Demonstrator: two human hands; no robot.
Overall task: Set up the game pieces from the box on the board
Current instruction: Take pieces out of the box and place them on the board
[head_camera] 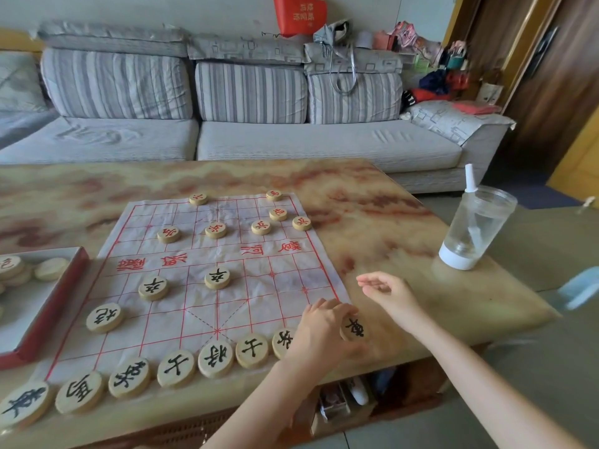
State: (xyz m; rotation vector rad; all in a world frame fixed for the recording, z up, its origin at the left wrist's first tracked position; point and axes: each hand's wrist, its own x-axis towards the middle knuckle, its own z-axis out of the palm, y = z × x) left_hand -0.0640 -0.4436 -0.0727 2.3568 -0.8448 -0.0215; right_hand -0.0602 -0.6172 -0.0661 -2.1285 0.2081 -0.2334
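My left hand point(324, 325) pinches a black piece point(353, 330) at the near right corner of the board point(168, 325). My right hand point(389, 294) hovers, loosely spread. If I push carelessly, the thin paper could shift, and the piece could roll off the bench point(389, 215) near edge.

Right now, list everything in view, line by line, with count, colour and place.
Xiangqi board: one, white paper, red grid, mid-table.
Black-lettered pieces: eleven, pale wood, board's near half, one held.
Red-lettered pieces: seven, pale wood, far half.
Box: one, red-walled, left edge, loose pieces inside.
Table: one, amber marble pattern.
Tumbler: one, clear, white base, table's right side.
Sofa: one, grey striped, behind the table.
Left hand: fingers grip the held piece at the board's near right corner.
Right hand: beside it, holding nothing.
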